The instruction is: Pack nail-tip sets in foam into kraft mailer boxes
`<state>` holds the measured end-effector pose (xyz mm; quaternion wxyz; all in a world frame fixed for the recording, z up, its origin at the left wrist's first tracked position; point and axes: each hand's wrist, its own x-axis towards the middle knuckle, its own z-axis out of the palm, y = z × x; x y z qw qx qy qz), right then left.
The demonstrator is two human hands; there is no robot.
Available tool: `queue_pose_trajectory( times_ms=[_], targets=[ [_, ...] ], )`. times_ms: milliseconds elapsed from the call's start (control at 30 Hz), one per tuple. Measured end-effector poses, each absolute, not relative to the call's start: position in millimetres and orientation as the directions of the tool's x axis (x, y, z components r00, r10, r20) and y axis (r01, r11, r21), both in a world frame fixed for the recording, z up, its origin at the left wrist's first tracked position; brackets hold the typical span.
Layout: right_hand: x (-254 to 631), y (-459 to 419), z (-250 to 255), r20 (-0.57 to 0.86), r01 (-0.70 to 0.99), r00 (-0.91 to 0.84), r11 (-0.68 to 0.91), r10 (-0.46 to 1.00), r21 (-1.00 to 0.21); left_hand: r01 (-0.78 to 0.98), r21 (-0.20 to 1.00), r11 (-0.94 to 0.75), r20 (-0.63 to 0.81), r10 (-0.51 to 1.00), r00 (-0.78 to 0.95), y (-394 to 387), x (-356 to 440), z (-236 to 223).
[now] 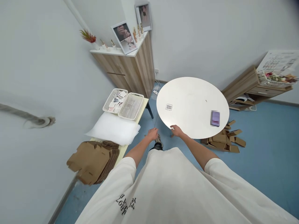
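Observation:
I stand over a blue floor in a white T-shirt. My right hand reaches to the near edge of a round white table and touches its rim, fingers curled at the edge. My left hand hangs beside it, left of the table, fingers loosely curled and holding nothing I can see. On the table lie a small clear packet and a purple card-like item.
A low yellow bench at left carries two white baskets, a stack of white foam sheets and flat cardboard boxes. More folded cardboard lies under the table's right side. Wooden cabinets stand against the walls.

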<state>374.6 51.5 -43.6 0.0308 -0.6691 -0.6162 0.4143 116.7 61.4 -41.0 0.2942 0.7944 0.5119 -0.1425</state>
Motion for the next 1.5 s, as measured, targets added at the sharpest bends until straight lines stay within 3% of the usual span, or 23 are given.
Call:
queue_pose_trajectory(
  times_ms=[333, 667, 1100, 1333, 1500],
  targets=[
    [303.0, 30.8, -32.2, -0.475, 0.813, -0.248, -0.086, 0.844, -0.576, 0.963, 0.200, -0.179, -0.480, 0.839, 0.255, 22.7, 34.0, -19.4],
    [199.5, 28.7, -31.6, -0.484, 0.790, -0.264, -0.101, 0.834, -0.604, 0.992, 0.114, -0.056, -0.504, 0.857, 0.106, 30.8, -63.0, -33.6],
    [127.6, 16.3, -37.8, -0.559, 0.773, -0.171, -0.241, 0.812, -0.586, 0.972, 0.173, -0.158, -0.517, 0.826, 0.226, 72.8, -104.9, -61.9],
    [112.7, 27.5, -40.2, -0.554, 0.769, -0.167, -0.244, 0.815, -0.591, 0.945, 0.250, -0.210, -0.442, 0.844, 0.304, 71.2, -120.9, -52.9],
    [91.8, 42.1, -41.0, -0.509, 0.691, -0.142, -0.283, 0.849, -0.665, 0.907, 0.329, -0.262, -0.294, 0.885, 0.361, 57.8, -117.2, -42.3]
  ],
)
